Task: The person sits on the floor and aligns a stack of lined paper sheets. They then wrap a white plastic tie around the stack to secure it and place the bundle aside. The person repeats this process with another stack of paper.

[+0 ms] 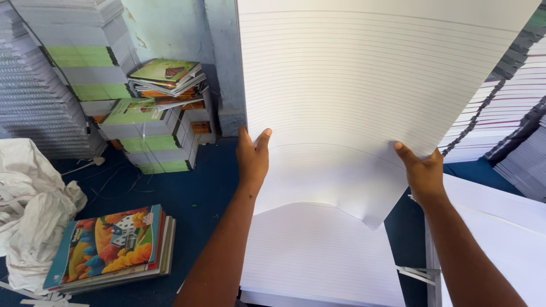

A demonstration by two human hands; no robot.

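The person holds up 1 large sheet of white ruled paper [364, 91] with both hands, its lower edge curling toward the stack of white ruled sheets [318, 256] lying flat just below. The left hand [252, 159] is closed on the sheet's left edge, thumb showing on the near face and fingers hidden behind it; the right hand [424, 173] pinches the lower right edge the same way. The step in hand looks like lifting the top sheet clear of the stack; carrying it on would call for an even grip on both sides so the wide, limp paper neither creases nor drags on the sheets beneath. Another pile of white sheets [500, 227] sits to the right. On the dark blue floor [199, 193] lie 1 low stack of colourfully illustrated exercise books [111, 247] at lower left, a crumpled white sack [28, 204] beside it, and 2 bundles of green-covered books [156, 122] against the wall, with tall grey stacks of bound pages [34, 85] further left.
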